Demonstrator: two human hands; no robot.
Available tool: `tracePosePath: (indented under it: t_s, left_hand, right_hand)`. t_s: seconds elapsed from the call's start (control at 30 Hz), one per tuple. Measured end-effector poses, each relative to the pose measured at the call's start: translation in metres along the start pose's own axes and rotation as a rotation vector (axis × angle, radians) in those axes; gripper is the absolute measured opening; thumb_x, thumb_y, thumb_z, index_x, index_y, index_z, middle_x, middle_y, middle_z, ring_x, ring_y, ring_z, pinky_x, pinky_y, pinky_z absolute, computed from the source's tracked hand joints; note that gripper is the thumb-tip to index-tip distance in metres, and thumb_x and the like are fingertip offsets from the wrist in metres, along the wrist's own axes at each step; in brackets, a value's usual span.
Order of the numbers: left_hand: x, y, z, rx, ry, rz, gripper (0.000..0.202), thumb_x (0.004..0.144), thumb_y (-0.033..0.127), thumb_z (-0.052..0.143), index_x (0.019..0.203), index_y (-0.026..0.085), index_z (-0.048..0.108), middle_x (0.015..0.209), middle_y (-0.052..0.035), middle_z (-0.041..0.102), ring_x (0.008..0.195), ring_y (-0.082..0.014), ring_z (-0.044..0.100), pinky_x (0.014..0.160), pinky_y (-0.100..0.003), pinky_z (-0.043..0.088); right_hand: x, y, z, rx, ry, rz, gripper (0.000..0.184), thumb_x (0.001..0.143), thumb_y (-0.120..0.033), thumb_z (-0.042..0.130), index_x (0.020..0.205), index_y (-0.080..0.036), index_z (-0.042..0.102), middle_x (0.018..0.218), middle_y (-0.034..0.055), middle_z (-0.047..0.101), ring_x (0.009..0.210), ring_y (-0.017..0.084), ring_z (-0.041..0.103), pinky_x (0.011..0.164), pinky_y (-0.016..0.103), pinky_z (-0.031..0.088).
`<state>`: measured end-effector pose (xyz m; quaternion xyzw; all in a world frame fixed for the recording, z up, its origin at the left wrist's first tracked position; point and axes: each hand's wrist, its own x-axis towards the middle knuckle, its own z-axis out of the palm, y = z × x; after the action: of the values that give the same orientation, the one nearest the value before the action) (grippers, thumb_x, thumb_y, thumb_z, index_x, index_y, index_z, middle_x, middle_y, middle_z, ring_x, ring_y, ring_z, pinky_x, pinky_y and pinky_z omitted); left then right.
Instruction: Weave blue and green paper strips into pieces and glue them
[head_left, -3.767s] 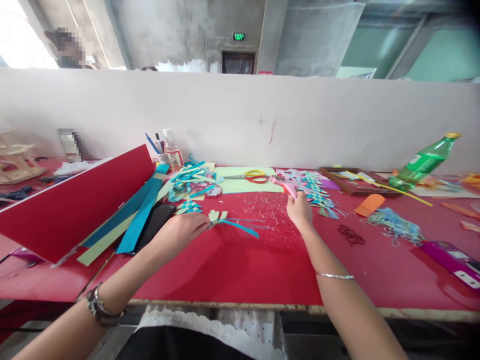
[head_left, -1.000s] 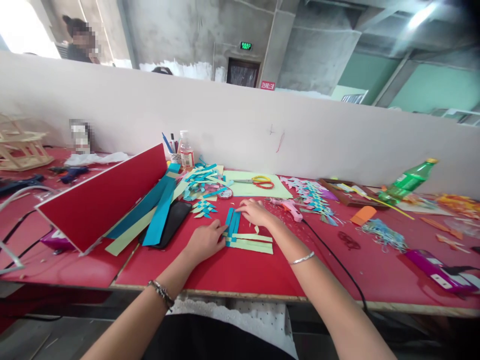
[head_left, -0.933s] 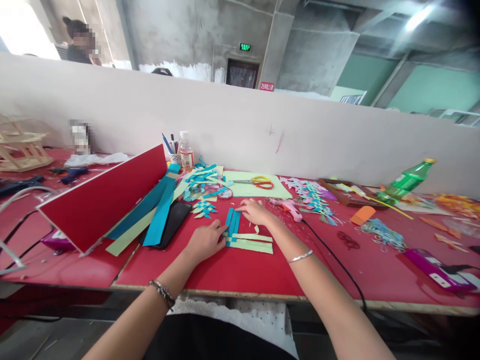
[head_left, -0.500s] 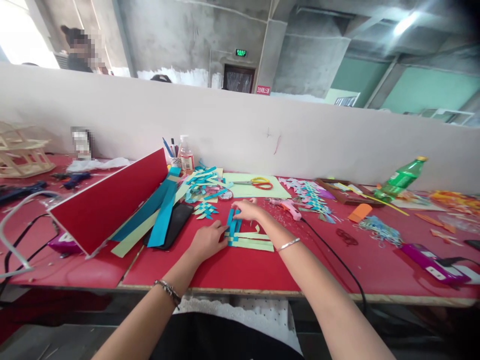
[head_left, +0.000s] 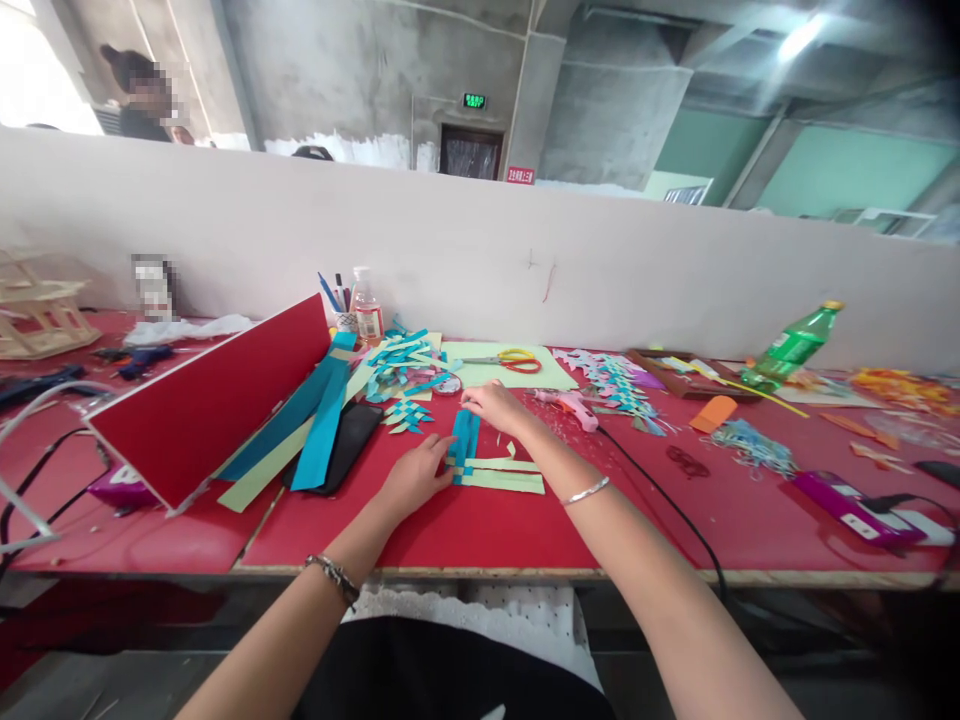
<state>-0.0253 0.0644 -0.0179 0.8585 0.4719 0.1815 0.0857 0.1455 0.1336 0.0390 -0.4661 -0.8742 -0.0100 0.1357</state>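
Blue paper strips (head_left: 466, 432) stand crosswise to pale yellow-green paper strips (head_left: 504, 482) on the red table, interlaced in a small check at their left end. My left hand (head_left: 420, 474) is at the left edge of this check, fingertips holding it against the table. At the far ends of the blue strips, my right hand (head_left: 491, 404) has its fingers pinched together on a blue strip; the fingertips are partly hidden. A small woven blue and yellow piece (head_left: 406, 414) lies just beyond my left hand.
A pink glue gun (head_left: 571, 408) with a black cable lies right of my right hand. Scissors (head_left: 510, 360) rest on a yellow-green sheet behind. Leftward are long loose strips (head_left: 324, 430), a black phone (head_left: 352, 445) and a slanted red board (head_left: 217, 400). A green bottle (head_left: 795, 345) leans at right.
My right hand has moved slightly away from me toward the far ends of the blue strips, uncovering more of them. My left hand stays at the woven check. The view has shifted slightly.
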Motion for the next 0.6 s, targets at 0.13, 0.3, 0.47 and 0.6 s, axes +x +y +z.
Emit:
tracePosePath:
  t_s: [0.13,0.3,0.47,0.6]
  left_hand:
    - [0.001,-0.002,0.003,-0.167,0.043,0.045,0.045,0.074,0.018,0.046,0.119,0.014,0.039,0.102,-0.0092,0.052,0.086,-0.0173,0.053,0.072,-0.027,0.043]
    - [0.001,-0.004,0.004,-0.189,0.049,0.077,0.041,0.075,0.018,0.044,0.116,0.016,0.039,0.095,-0.0063,0.053,0.08,-0.016,0.053,0.067,-0.026,0.043]
    - [0.0,-0.003,0.002,-0.178,0.044,0.094,0.038,0.075,0.016,0.043,0.113,0.016,0.04,0.094,-0.0048,0.054,0.075,-0.014,0.053,0.061,-0.023,0.042]
    - [-0.001,0.001,0.0,-0.103,0.015,0.082,0.016,0.075,0.014,0.041,0.087,0.016,0.052,0.086,-0.0032,0.055,0.073,-0.0142,0.054,0.063,-0.023,0.041]
  right_hand:
    - [-0.006,-0.009,-0.01,-0.061,0.055,-0.043,0.017,0.083,-0.025,0.045,0.082,-0.018,0.061,0.085,0.0052,0.062,0.086,0.016,0.052,0.087,0.033,0.024]
    - [-0.007,-0.009,-0.019,-0.111,0.246,-0.057,0.021,0.081,-0.031,0.048,0.071,-0.016,0.059,0.098,0.0068,0.056,0.093,0.018,0.045,0.085,0.035,0.023]
    - [-0.013,-0.015,-0.026,0.247,0.17,-0.049,0.032,0.081,-0.038,0.044,0.064,-0.014,0.055,0.061,-0.0013,0.05,0.058,0.009,0.041,0.058,0.022,0.029]
    - [-0.028,-0.028,-0.034,0.617,-0.014,-0.118,0.035,0.078,-0.046,0.044,0.07,-0.014,0.057,0.061,-0.0019,0.052,0.058,0.009,0.044,0.055,0.02,0.033]
